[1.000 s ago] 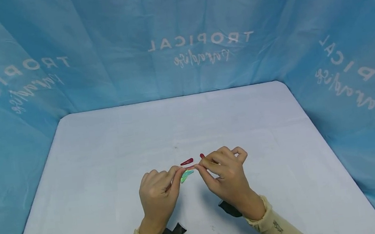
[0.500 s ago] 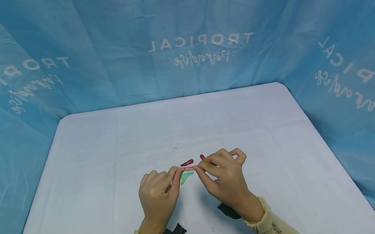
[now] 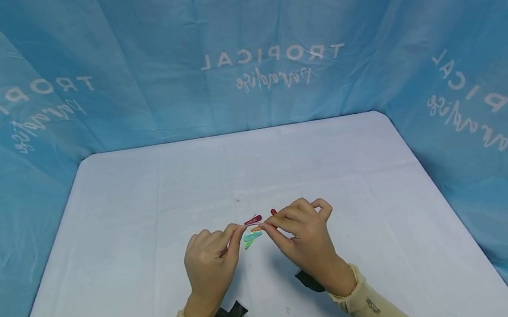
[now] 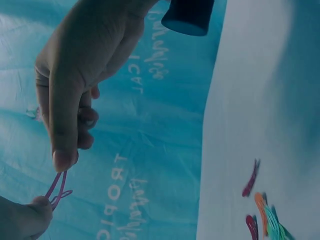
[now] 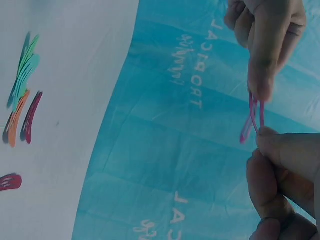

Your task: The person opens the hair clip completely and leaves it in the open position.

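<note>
Between both hands hangs a pink-purple snap hair clip (image 4: 61, 189), raised off the table. My left hand (image 3: 209, 260) pinches one end with thumb and fingertip. The other end is pinched by my right hand (image 3: 309, 236). In the right wrist view, a thin strip of the clip (image 5: 245, 131) stands out away from its frame, so the clip looks sprung open. On the table beyond and below the hands lie a red hair clip (image 3: 253, 220), an orange one (image 5: 18, 119), and overlapping teal (image 5: 27, 74) and green (image 5: 30, 49) ones.
Another red hair clip (image 5: 10, 182) lies apart from the others, partly hidden by my right hand in the head view. The white table (image 3: 146, 202) has rounded corners. Blue printed sheeting (image 3: 265, 10) hangs around its back and sides.
My left hand has shifted slightly left and the held hair clip now shows as a thin line between the fingertips. More of the orange clip behind is visible. The right hand barely moves.
</note>
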Available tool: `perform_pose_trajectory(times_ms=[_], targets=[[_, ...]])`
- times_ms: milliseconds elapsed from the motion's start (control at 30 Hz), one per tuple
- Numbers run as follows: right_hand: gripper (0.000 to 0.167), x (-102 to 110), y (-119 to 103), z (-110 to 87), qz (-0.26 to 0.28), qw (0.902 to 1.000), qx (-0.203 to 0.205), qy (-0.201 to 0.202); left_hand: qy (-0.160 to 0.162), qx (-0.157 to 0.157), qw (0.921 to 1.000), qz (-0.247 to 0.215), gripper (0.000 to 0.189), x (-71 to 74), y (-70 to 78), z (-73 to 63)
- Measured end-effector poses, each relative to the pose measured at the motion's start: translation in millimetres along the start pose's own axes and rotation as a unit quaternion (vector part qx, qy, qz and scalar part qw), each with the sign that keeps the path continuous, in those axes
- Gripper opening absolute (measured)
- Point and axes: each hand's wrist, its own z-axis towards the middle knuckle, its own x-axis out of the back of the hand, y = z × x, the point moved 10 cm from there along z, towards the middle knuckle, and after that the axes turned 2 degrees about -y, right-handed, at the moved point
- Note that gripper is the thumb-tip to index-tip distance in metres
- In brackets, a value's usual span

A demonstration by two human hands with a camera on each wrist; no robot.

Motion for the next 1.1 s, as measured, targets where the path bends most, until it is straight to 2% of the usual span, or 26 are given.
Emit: perform_pose_trajectory(times_ms=[100, 200, 367, 533, 633, 800, 1000, 1067, 1100], targets=[[0.007, -8.0, 10.7, -4.5, -0.017, 0.9994, -0.018, -0.023, -0.028, 0.031, 0.9991, 0.011, 0.022, -0.4, -17.4, -7.1], [0.006, -16.7, 27.0, -12.0, -0.045, 0.9968, -0.044, -0.049, -0.042, 0.055, 0.9972, 0.028, 0.011, 2.3, -37.3, -15.5], [0.007, -27.4, 56.2, -26.2, -0.081, 0.9894, -0.080, -0.090, -0.057, 0.076, 0.9927, 0.074, 0.014, 5.0, -67.5, -31.9], [0.009, -32.9, 73.2, -36.6, -0.109, 0.9842, -0.084, -0.111, -0.094, 0.103, 0.9843, 0.108, 0.013, 2.0, -97.4, -51.3], [0.009, -39.0, 81.2, -41.5, -0.126, 0.9794, -0.092, -0.128, -0.123, 0.125, 0.9765, 0.125, 0.015, -2.6, -113.1, -59.6], [0.008, -50.6, 91.1, -49.0, -0.144, 0.9723, -0.106, -0.151, -0.175, 0.168, 0.9603, 0.138, 0.017, -10.2, -127.3, -68.8], [0.008, -57.0, 95.1, -52.9, -0.145, 0.9702, -0.111, -0.159, -0.228, 0.226, 0.9354, 0.148, 0.019, -16.0, -137.8, -73.6], [0.007, -56.2, 95.9, -53.2, -0.148, 0.9694, -0.111, -0.161, -0.232, 0.225, 0.9341, 0.152, 0.021, -18.0, -137.3, -70.8], [0.007, -55.2, 96.5, -53.8, -0.151, 0.9687, -0.113, -0.161, -0.230, 0.214, 0.9365, 0.156, 0.023, -19.6, -134.6, -67.9]])
